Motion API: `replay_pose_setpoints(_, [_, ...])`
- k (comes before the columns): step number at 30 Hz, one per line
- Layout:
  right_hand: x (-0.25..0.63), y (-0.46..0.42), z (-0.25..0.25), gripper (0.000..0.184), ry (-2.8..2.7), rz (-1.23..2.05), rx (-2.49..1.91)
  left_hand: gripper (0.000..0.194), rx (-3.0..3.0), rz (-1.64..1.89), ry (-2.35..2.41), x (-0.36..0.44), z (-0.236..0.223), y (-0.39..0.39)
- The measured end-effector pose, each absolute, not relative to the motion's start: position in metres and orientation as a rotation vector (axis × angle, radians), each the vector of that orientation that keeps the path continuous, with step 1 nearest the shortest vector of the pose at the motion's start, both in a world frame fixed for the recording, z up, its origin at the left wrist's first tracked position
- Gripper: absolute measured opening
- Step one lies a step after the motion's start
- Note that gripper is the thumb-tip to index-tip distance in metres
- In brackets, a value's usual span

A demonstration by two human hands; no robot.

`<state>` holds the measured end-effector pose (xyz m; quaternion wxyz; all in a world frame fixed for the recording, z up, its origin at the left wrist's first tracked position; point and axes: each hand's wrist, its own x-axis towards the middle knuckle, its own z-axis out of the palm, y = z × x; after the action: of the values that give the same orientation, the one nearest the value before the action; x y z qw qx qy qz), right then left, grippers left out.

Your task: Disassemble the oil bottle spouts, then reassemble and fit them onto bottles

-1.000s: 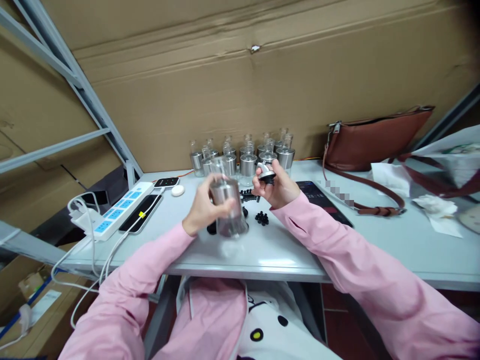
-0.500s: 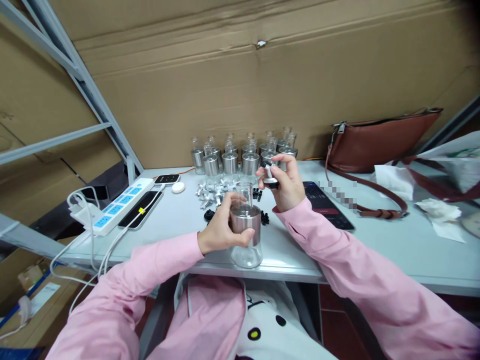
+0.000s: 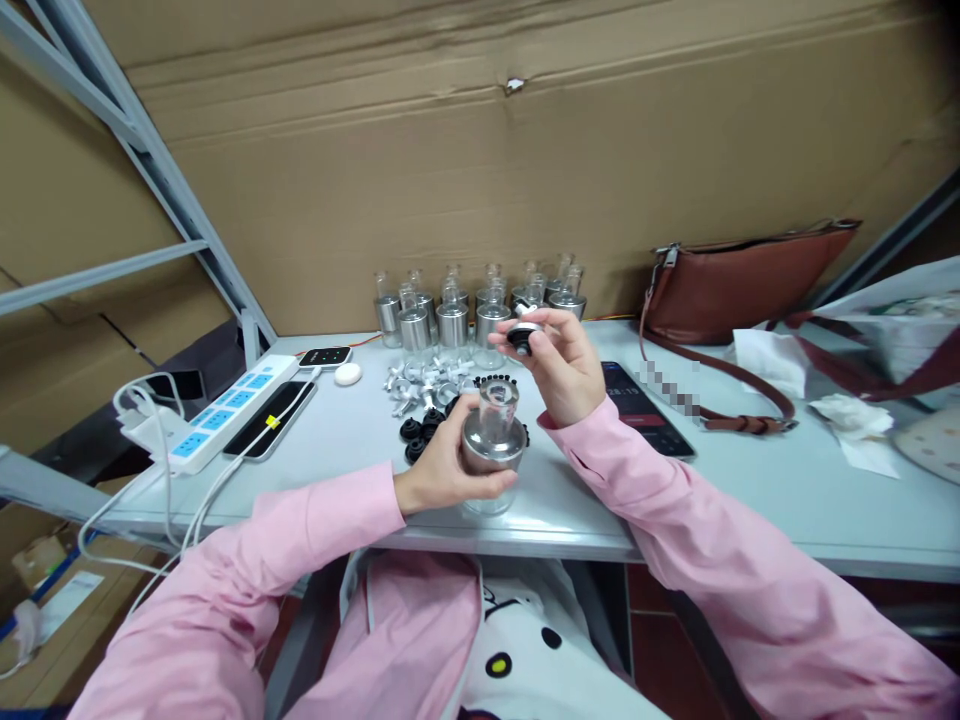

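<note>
My left hand [image 3: 442, 465] is wrapped round a glass bottle with a steel band [image 3: 495, 440], held near the table's front edge. The bottle tilts so its uncapped mouth faces me. Up and to the right of it, my right hand [image 3: 566, 365] pinches a silver pourer stopper with a black rubber base [image 3: 523, 335], apart from the bottle, base turned down toward me. Behind my left hand lie several black rubber stoppers [image 3: 420, 430] and a pile of silver pourer parts [image 3: 427, 380]. A group of small black pieces [image 3: 499, 380] sits just behind the bottle.
Several steel-banded glass bottles [image 3: 452, 322] stand in rows against the cardboard wall [image 3: 337, 200]. To the left are a power strip [image 3: 232, 415], a phone [image 3: 270, 420] and cables. A second phone [image 3: 645, 410], a brown bag [image 3: 750, 285] and crumpled tissue [image 3: 855, 420] are on the right.
The bottle in my left hand has gone from upright to tilted, its mouth toward me. My right hand has turned the pourer stopper so its black base shows, moving slightly left.
</note>
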<state>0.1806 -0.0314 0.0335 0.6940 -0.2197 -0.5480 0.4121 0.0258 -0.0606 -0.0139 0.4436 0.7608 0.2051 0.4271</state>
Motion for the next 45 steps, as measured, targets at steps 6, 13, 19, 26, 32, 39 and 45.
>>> replay_pose_setpoints(6, [0.174,-0.047,0.035,0.027,-1.343,0.765,-0.516,0.061,1.829,1.085,0.557,0.025,-0.017,-0.060])
replay_pose_setpoints(13, [0.164,-0.047,0.033,0.041,-1.387,0.771,-0.474,0.063,1.731,1.116,0.568,0.029,-0.018,-0.063])
replay_pose_setpoints(19, [0.164,-0.048,0.030,0.033,-1.505,0.632,-0.374,0.062,1.640,1.070,0.575,0.030,-0.018,-0.066])
replay_pose_setpoints(26, [0.176,-0.047,0.026,0.033,-1.709,0.435,-0.410,0.058,1.694,1.115,0.516,0.028,-0.019,-0.066])
replay_pose_setpoints(32, [0.173,-0.054,0.021,0.048,-1.739,0.392,-0.401,0.064,1.781,1.165,0.503,0.028,-0.021,-0.064])
replay_pose_setpoints(39, [0.170,-0.058,0.017,0.035,-1.636,0.286,-0.485,0.088,1.783,1.157,0.491,0.029,-0.025,-0.062])
replay_pose_setpoints(45, [0.172,-0.057,0.024,0.024,-1.661,0.277,-0.531,0.086,1.673,1.155,0.545,0.030,-0.022,-0.065])
